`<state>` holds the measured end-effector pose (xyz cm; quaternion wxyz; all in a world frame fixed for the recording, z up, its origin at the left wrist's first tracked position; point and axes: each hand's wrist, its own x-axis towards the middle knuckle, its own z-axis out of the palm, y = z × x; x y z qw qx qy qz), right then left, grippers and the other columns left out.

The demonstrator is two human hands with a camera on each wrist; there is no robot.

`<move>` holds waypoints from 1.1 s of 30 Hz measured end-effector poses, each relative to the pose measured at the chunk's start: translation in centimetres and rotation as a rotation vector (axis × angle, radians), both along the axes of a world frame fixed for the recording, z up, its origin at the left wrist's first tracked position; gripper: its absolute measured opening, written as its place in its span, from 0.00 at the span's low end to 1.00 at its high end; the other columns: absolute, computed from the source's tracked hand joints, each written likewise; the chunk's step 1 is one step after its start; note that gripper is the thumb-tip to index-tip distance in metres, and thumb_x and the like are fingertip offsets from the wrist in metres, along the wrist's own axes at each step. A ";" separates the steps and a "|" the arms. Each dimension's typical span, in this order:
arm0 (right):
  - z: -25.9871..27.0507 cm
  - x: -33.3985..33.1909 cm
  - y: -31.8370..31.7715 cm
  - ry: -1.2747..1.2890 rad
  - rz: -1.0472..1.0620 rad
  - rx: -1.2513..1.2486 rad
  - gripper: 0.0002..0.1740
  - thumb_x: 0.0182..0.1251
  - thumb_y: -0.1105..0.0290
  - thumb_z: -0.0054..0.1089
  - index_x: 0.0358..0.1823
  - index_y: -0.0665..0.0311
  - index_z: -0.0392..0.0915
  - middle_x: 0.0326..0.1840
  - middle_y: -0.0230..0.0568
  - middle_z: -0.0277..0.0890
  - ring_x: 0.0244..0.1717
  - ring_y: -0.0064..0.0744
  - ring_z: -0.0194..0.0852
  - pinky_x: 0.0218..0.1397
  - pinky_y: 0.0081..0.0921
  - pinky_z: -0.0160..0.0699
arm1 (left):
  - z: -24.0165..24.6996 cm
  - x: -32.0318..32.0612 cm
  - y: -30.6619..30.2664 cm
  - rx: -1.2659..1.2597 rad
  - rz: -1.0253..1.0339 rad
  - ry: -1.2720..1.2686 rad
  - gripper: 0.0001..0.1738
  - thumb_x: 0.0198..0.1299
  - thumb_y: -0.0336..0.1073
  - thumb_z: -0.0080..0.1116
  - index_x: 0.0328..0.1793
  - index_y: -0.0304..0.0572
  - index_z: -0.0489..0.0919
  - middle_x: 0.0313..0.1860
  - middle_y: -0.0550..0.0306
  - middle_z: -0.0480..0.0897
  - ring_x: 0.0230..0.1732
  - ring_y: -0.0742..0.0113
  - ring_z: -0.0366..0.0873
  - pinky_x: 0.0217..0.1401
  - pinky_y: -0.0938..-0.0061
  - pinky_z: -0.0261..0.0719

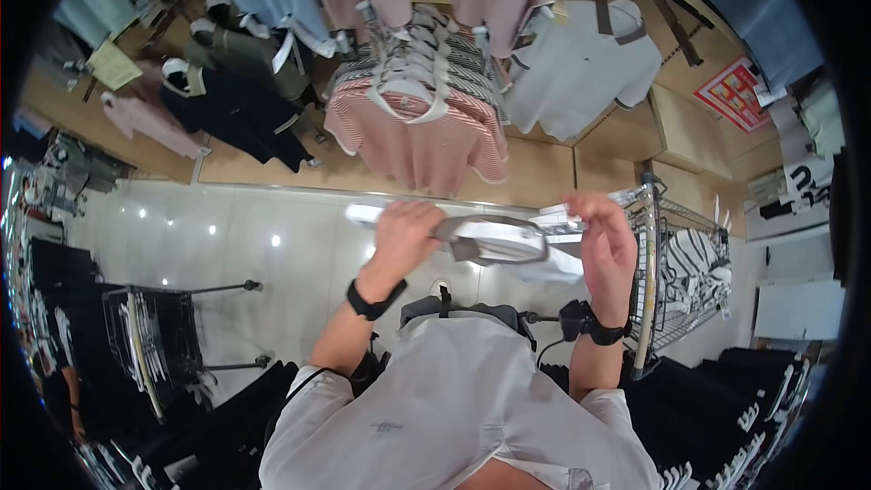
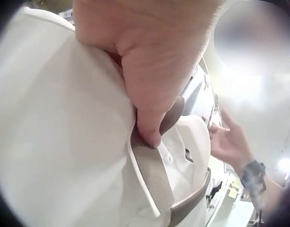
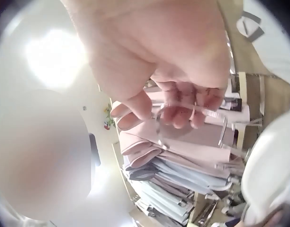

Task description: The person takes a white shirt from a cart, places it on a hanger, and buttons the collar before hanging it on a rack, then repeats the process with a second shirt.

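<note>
My left hand (image 1: pixel 406 240) grips a white polo shirt (image 2: pixel 64 118) by its collar, in front of my waist. The shirt's grey-brown collar (image 1: pixel 467 245) sticks out to the right of that hand. In the left wrist view the thumb presses on the brown placket (image 2: pixel 154 172), beside a button; the other fingers are hidden behind the hand. Apart from the shirt, to its right, my right hand (image 1: pixel 606 240) is raised with fingers loosely bent. In the right wrist view its fingertips overlap a thin pale rectangular frame (image 3: pixel 223 130), with hanging garments behind.
Striped pink shirts (image 1: pixel 417 136) hang on the wall display ahead, beside a grey polo shirt (image 1: pixel 581 68) and a dark navy one (image 1: pixel 236 113). A wire cart (image 1: pixel 649 281) with striped clothing stands close on the right. Another rack (image 1: pixel 136 336) is at the left.
</note>
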<state>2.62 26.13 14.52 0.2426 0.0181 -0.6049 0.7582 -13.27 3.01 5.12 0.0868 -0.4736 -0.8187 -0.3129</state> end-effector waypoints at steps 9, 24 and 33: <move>-5.9 -0.7 8.0 -0.528 -0.385 0.686 0.24 0.66 0.65 0.64 0.60 0.67 0.72 0.58 0.44 0.75 0.60 0.38 0.72 0.60 0.31 0.71 | -0.2 -6.5 -0.7 -0.042 0.366 0.078 0.15 0.34 0.31 0.74 0.31 0.43 0.82 0.28 0.54 0.83 0.32 0.51 0.81 0.34 0.64 0.77; -11.4 -6.4 20.8 -0.326 -0.240 0.958 0.32 0.58 0.60 0.70 0.60 0.69 0.72 0.58 0.57 0.72 0.60 0.56 0.69 0.66 0.42 0.65 | 0.9 -5.8 18.5 -0.085 0.348 0.122 0.22 0.41 0.52 0.79 0.29 0.42 0.84 0.21 0.49 0.82 0.24 0.47 0.80 0.27 0.62 0.76; -13.1 -5.7 31.4 -0.354 -0.221 0.896 0.23 0.58 0.62 0.67 0.52 0.66 0.78 0.47 0.51 0.80 0.52 0.54 0.75 0.55 0.45 0.71 | 0.7 -3.4 29.4 -0.110 0.319 -0.082 0.22 0.43 0.49 0.78 0.31 0.38 0.84 0.21 0.48 0.82 0.22 0.50 0.79 0.28 0.65 0.76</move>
